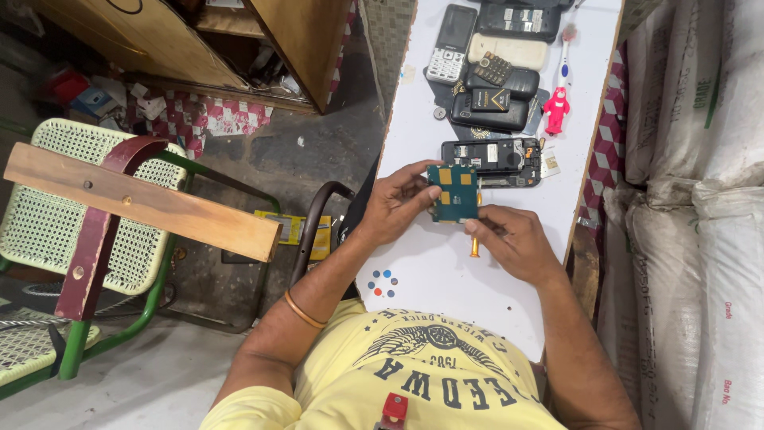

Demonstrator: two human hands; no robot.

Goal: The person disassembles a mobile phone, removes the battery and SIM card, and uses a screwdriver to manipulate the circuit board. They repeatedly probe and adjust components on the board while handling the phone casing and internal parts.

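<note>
My left hand (pixel 398 203) grips a small green circuit board (pixel 454 193) by its left edge, holding it just above the white table (pixel 446 279). Against the board's lower right corner rests my right hand (pixel 513 240), which holds an orange-handled screwdriver (pixel 475 245) pointing up at the board. Just beyond the board lies an opened black phone body (pixel 492 157) with its insides showing.
Several phones and phone parts (pixel 493 72) lie at the table's far end, with a white toothbrush (pixel 565 56) and a red figure (pixel 556 111). Coloured dots (pixel 383 283) mark the table's near left. White sacks (pixel 700 199) stand right; a green chair (pixel 87 231) and wooden furniture left.
</note>
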